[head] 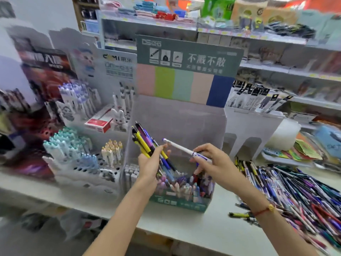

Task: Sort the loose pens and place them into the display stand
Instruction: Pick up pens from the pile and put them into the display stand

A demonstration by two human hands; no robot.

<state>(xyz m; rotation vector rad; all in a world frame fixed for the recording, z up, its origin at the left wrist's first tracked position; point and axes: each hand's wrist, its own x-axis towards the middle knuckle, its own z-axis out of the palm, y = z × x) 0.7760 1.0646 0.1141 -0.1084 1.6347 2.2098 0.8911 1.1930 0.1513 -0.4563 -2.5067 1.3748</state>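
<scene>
While left hand (150, 163) grips bundle (147, 145), right hand (208, 159) pinches pen (181, 147).

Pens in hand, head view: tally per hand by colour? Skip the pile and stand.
Left hand, yellow pens: 2
Left hand, blue or purple pens: 2 visible; more may be hidden
Right hand, white pen: 1
Total: 5 visible
</scene>
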